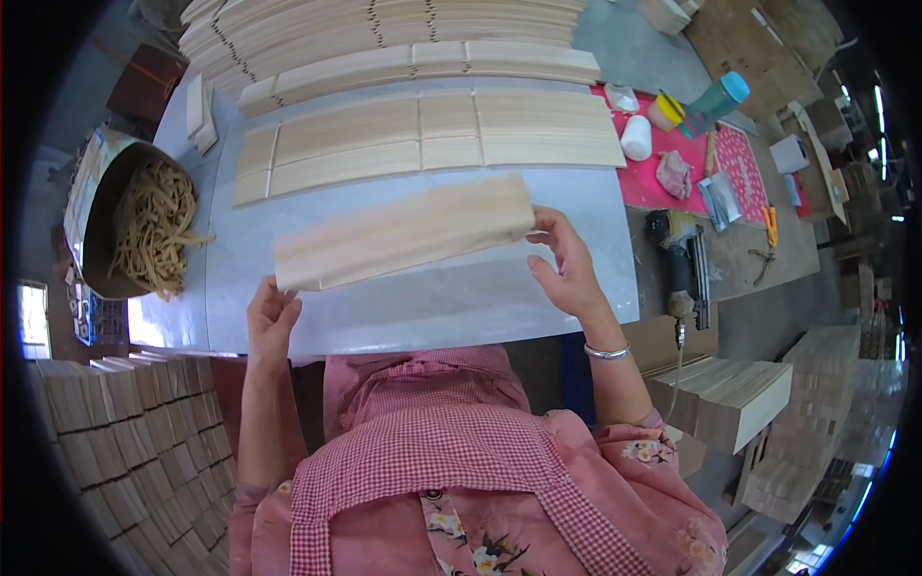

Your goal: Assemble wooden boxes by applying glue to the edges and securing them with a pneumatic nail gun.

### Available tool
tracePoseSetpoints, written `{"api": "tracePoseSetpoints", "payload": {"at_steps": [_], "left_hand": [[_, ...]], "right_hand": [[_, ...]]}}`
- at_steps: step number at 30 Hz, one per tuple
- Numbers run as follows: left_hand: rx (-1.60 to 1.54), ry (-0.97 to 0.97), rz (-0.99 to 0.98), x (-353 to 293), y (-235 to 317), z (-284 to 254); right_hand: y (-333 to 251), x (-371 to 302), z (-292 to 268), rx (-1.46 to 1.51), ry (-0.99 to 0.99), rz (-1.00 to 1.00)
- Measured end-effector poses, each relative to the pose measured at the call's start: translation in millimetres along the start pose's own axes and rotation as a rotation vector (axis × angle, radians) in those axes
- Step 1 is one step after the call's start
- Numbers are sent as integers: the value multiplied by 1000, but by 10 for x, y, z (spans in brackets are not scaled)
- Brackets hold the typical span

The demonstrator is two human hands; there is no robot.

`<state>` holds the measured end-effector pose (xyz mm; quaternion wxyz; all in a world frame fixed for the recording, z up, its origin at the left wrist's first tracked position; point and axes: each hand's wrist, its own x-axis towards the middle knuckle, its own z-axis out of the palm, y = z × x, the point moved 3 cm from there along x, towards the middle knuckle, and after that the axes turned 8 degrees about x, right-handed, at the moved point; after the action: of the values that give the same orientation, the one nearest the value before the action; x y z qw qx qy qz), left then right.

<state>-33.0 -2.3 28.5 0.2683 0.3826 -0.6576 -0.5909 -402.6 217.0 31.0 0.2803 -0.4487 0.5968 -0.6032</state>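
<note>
Head view, both hands point(274, 322) point(567, 264) gripping pale wooden board point(403, 235), teal bottle point(715, 99) right.

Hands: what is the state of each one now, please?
Left hand: holds the left end of the wooden board.
Right hand: holds its right end.

Head-worn fisheye, looking steeply down, close over the work.
Faces forward over the pale table point(403, 307), forearms entering from the lower edge, checked apron filling the bottom; straight edges bowed toward a dark round rim. Single view only, nothing shared.
</note>
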Motion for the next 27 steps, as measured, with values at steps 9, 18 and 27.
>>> {"api": "tracePoseSetpoints", "payload": {"at_steps": [9, 18, 27], "left_hand": [[58, 11, -79, -291, -445, 137], [380, 160, 23, -430, -331, 372], [798, 129, 535, -601, 410, 853]], "right_hand": [[252, 271, -642, -330, -96, -3], [816, 1469, -2074, -1004, 797, 536], [872, 1221, -2530, -514, 1172, 336]]}}
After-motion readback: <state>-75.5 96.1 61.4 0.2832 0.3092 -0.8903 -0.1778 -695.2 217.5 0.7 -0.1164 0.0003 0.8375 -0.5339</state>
